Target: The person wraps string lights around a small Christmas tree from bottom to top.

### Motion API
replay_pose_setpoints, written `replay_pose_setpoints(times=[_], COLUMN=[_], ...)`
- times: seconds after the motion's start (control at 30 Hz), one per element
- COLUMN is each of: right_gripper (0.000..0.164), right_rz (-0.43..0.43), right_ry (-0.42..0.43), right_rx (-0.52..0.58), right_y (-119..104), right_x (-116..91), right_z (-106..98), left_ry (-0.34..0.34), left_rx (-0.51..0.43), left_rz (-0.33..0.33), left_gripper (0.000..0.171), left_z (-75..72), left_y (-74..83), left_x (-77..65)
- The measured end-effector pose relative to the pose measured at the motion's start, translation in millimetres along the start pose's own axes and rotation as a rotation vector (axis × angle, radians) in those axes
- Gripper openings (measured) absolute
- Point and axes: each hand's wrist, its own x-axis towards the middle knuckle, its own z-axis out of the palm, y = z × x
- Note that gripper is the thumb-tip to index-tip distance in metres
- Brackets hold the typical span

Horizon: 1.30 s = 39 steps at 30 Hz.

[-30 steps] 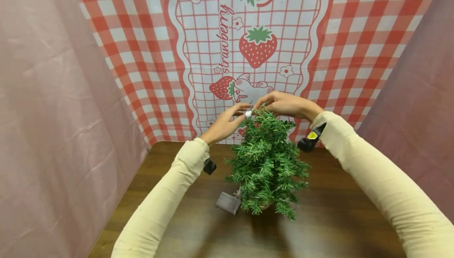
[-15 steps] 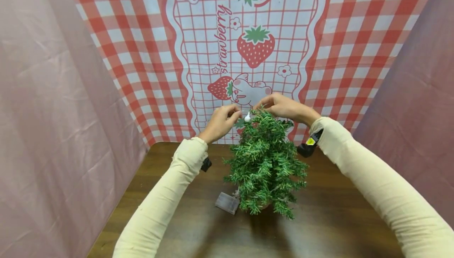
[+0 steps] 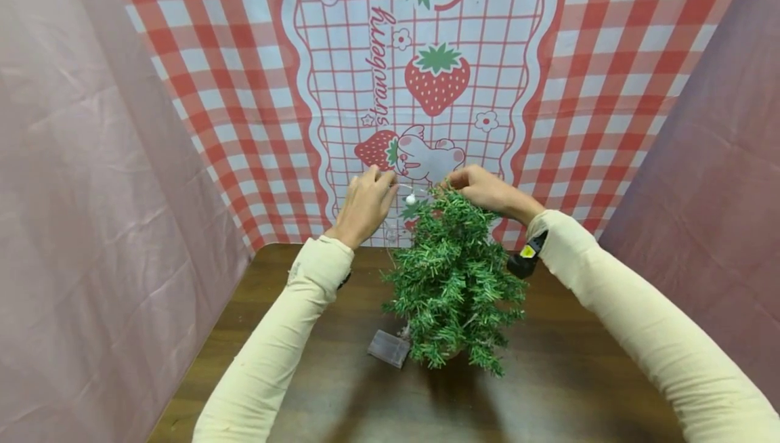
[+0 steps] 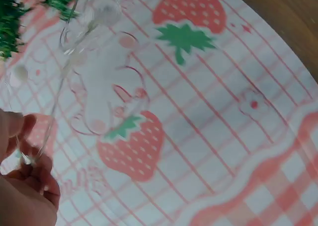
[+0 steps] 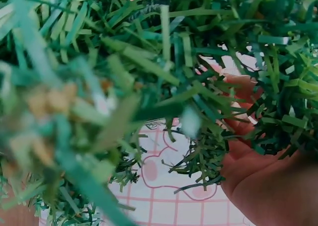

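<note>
A green artificial Christmas tree (image 3: 453, 273) stands upright on the wooden table. My left hand (image 3: 365, 204) pinches a thin clear wire of string lights between thumb and fingers, left of the treetop. A white ball bulb (image 3: 411, 199) hangs on the wire between this hand and the tree. In the left wrist view, strands of wire (image 4: 58, 94) run from the fingers up toward the branches. My right hand (image 3: 484, 189) grips the treetop with curled fingers. Green needles partly hide those fingers (image 5: 241, 89) in the right wrist view.
A small grey transparent box (image 3: 388, 349) lies on the table (image 3: 292, 389) by the tree's lower left. Behind the tree hangs a red-checked strawberry cloth (image 3: 439, 84). Pink curtains (image 3: 91, 192) close off both sides.
My left hand has moved left, away from the treetop, drawing the wire out; the white ball bulb has shifted left with it. My right hand stays at the treetop.
</note>
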Motion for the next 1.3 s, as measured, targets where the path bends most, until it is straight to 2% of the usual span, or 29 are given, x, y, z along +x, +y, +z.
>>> replay_pose_setpoints(times=[0.03,0.1,0.17,0.2,0.27,0.37,0.43,0.53,0.63,0.7,0.8,0.87,0.93,1.2,1.27,1.3], right_gripper=[0.055,0.053,0.049,0.043,0.034,0.035,0.036,0.035,0.049,0.052,0.043,0.035,0.03,0.028,0.029,0.027], right_rz=[0.001,0.003,-0.006,-0.014,-0.031,-0.051,-0.057,-0.023,0.027,0.048,0.052,0.054,0.053,0.112,0.127,0.125], right_ry=[-0.001,-0.004,-0.018,-0.027,-0.044,-0.07,-0.082,-0.07,-0.064,-0.068,-0.089,-0.102,-0.132,-0.198,-0.202,-0.201], right_rx=[-0.008,-0.011,-0.012,-0.006,0.006,0.01,0.0,-0.03,-0.048,-0.045,-0.043,-0.035,-0.03,-0.007,0.001,0.002], right_y=[-0.3,-1.4,-3.0,-4.0,-6.2,-9.2,-10.3,-8.4,-4.9,-2.9,-2.1,-2.3,-3.3,-6.5,-6.0,-5.6], right_x=[0.2,0.6,1.1,1.4,2.3,3.6,3.3,1.1,-2.5,-4.4,-5.8,-5.6,-5.3,-4.8,-4.7,-5.0], right_z=[0.5,1.9,4.3,5.6,8.3,11.1,11.1,8.7,5.4,3.9,3.5,3.6,3.6,1.7,1.4,1.3], left_ry=[-0.006,-0.029,-0.046,-0.059,-0.107,-0.237,-0.352,-0.477,-0.561,-0.666,-0.857,-0.915,-0.888,-0.563,-0.494,-0.462], left_rx=[0.057,0.131,0.155,0.131,-0.005,-0.334,-0.565,-0.823,-0.989,-1.081,-1.157,-1.186,-1.237,-1.549,-1.555,-1.524], left_rz=[-0.003,-0.053,-0.154,-0.219,-0.343,-0.467,-0.513,-0.54,-0.551,-0.551,-0.536,-0.517,-0.517,-0.531,-0.535,-0.54], left_gripper=[0.013,0.014,0.02,0.026,0.038,0.05,0.05,0.049,0.051,0.05,0.049,0.048,0.046,0.038,0.036,0.036], left_z=[0.2,1.5,4.0,5.4,10.0,17.3,21.0,22.8,21.4,19.0,16.0,13.3,11.0,-2.6,-5.9,-6.9], left_y=[-5.1,-15.8,-24.8,-27.8,-31.1,-29.8,-25.9,-18.0,-11.6,-8.9,-8.0,-8.8,-10.4,-18.0,-19.4,-20.0], left_x=[-2.5,-10.1,-18.7,-22.7,-29.5,-36.9,-40.2,-42.4,-41.2,-40.1,-40.3,-41.6,-43.4,-48.3,-49.8,-50.6])
